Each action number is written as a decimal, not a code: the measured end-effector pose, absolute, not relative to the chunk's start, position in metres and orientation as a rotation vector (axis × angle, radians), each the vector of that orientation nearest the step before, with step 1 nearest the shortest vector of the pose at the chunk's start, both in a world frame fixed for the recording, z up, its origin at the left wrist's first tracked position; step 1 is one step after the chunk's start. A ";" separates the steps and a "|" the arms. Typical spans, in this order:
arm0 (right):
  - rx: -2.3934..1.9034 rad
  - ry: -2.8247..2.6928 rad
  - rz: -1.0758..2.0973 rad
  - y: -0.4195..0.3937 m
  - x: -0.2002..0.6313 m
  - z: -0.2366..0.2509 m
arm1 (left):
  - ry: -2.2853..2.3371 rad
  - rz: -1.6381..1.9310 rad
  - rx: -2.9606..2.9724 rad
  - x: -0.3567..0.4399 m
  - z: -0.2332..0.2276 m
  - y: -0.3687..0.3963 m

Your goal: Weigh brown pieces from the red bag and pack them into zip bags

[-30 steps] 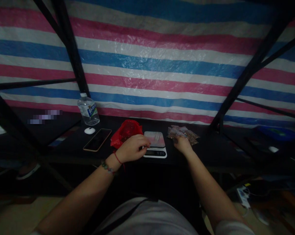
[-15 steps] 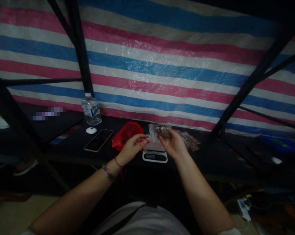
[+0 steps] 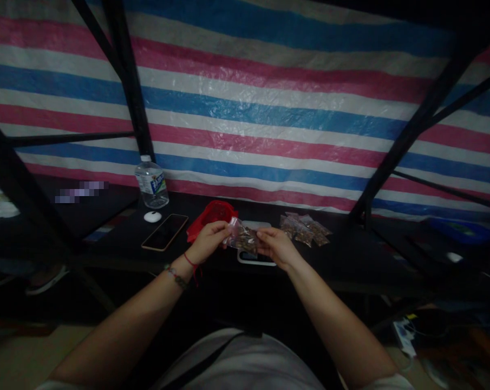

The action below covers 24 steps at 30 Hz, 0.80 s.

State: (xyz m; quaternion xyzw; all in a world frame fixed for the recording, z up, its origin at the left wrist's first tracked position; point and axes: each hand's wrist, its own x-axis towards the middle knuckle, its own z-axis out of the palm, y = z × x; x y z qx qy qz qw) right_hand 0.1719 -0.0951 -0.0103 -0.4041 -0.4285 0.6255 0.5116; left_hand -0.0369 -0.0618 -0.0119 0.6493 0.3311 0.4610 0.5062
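Between my two hands is a small clear zip bag (image 3: 245, 239) with brownish bits in it. My left hand (image 3: 207, 239) pinches its pinkish top end, and my right hand (image 3: 278, 246) grips the filled end. Just below and behind the bag lies a white digital scale (image 3: 256, 225), partly covered by it. A red plastic bag (image 3: 212, 211) lies open close behind my left hand; its contents are too dark to make out. Several filled zip bags (image 3: 305, 230) are heaped on the black table beyond my right hand.
A phone (image 3: 164, 233), a white rounded object (image 3: 152, 216) and a clear plastic bottle (image 3: 152, 183) stand or lie on the left of the table (image 3: 350, 260). Black metal posts (image 3: 131, 86) rise at both sides before a striped sheet (image 3: 269, 108). A power strip (image 3: 404, 337) is low at right.
My left hand has taken hold of the zip bag's top end. The bag has moved down and left, over the scale, with my right hand still on it.
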 end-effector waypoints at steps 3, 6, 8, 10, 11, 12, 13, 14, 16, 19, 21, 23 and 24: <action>-1.043 -1.082 1.371 -0.087 0.179 -0.014 | 0.813 1.042 1.582 -0.039 -0.009 -0.063; -1.035 -1.127 1.277 -0.084 0.183 -0.016 | 0.790 0.729 1.691 -0.040 -0.006 -0.064; -1.013 -1.156 1.322 -0.087 0.184 -0.015 | 0.770 0.599 1.726 -0.040 -0.004 -0.066; -1.003 -1.214 1.465 -0.091 0.182 -0.013 | 0.767 0.593 1.734 -0.040 -0.004 -0.067; -1.006 -1.254 1.541 -0.093 0.180 -0.013 | 0.769 0.605 1.731 -0.040 -0.003 -0.068; -1.012 -1.293 1.599 -0.095 0.178 -0.014 | 0.770 0.609 1.727 -0.041 -0.003 -0.068; -1.025 -1.327 1.627 -0.095 0.176 -0.015 | 0.771 0.607 1.722 -0.041 -0.003 -0.068; -1.048 -1.354 1.621 -0.095 0.175 -0.016 | 0.770 0.604 1.709 -0.041 -0.003 -0.069; -1.129 -1.381 1.448 -0.094 0.171 -0.017 | 0.784 0.615 1.663 -0.041 -0.003 -0.068; -1.205 -1.391 0.914 -0.098 0.164 -0.014 | 0.862 0.689 1.572 -0.040 -0.004 -0.067; -1.171 -1.479 0.717 -0.106 0.158 -0.009 | 0.906 0.744 1.526 -0.037 -0.006 -0.066; -1.131 -1.637 0.709 -0.115 0.150 -0.006 | 0.897 0.768 1.514 -0.034 -0.008 -0.067; -1.123 -1.706 0.719 -0.118 0.146 -0.006 | 0.879 0.766 1.523 -0.032 -0.008 -0.068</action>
